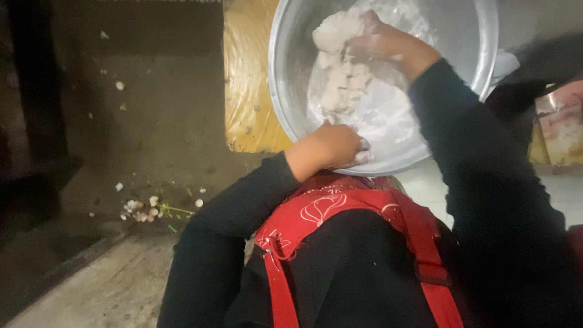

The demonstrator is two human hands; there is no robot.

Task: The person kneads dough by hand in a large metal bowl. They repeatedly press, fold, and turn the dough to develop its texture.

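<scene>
Pink-cream package [560, 124], far right

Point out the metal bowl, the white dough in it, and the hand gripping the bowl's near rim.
metal bowl [291, 91]: head view, bare left inner wall.
white dough [340, 79]: head view, middle of the lumpy mass.
left hand [331, 146]: head view, back of the hand at the near rim.

Bowl [291, 91] top cut off — right fingertips [370, 27] dough-hidden.

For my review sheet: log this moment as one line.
left hand: grips rim of metal bowl | right hand: pressed into white dough | bowl: over yellow sheet
</scene>
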